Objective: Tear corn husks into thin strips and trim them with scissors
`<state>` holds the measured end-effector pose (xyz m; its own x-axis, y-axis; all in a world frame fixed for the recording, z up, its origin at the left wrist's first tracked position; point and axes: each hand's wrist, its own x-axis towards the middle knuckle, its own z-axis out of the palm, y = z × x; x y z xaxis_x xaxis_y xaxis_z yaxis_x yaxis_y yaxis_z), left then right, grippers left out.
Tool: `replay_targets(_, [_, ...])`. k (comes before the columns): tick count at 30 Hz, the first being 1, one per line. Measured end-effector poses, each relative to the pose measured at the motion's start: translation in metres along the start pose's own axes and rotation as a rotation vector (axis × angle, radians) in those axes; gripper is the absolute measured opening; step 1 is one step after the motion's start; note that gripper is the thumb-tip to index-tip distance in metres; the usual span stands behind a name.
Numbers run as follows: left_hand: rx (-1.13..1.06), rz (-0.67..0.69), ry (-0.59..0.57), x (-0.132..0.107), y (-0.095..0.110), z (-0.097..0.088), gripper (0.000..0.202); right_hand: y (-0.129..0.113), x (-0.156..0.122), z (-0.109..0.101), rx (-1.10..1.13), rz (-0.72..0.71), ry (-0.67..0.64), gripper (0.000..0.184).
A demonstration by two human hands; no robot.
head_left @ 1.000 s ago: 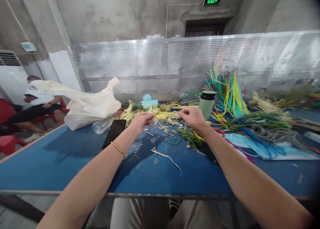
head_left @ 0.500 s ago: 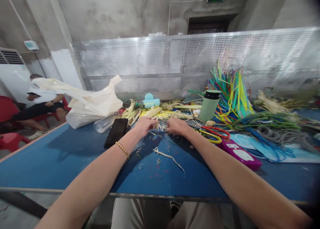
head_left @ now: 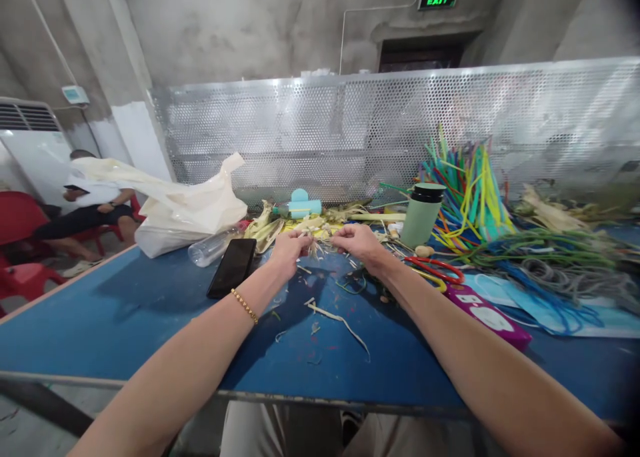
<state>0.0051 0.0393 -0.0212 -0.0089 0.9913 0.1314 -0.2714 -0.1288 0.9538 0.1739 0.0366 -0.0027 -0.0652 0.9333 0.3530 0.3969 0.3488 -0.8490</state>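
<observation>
In the head view, the left hand point(head_left: 290, 252) is over the middle of the blue worktop point(head_left: 145, 330), its grip pinched together on pale husk strips point(head_left: 316, 234), which lie between the two hands in front of the yellow-green scraps; the right hand point(head_left: 359, 242) is just beside them, fingers bent toward the thumb, but I cannot tell whether its grip is clamped on a strand. A black phone point(head_left: 232, 268) lies near the left wrist, with a clear bottle point(head_left: 213, 247) and a cream plastic bag point(head_left: 193, 210) beyond it. Near the right forearm are red-handled scissors point(head_left: 440, 268) and a purple packet point(head_left: 489, 316); behind that arm a green flask point(head_left: 423, 216) stands upright, next to a heap of coloured strips point(head_left: 467, 197). A loose pale strand point(head_left: 340, 319) lies nearer the front edge
</observation>
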Motion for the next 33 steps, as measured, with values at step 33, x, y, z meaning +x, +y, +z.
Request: replay_targets(33, [-0.261,-0.08,-0.081,-0.011,-0.003,0.014,0.031,-0.009,-0.017,0.023,-0.008,0.016,0.034,0.018])
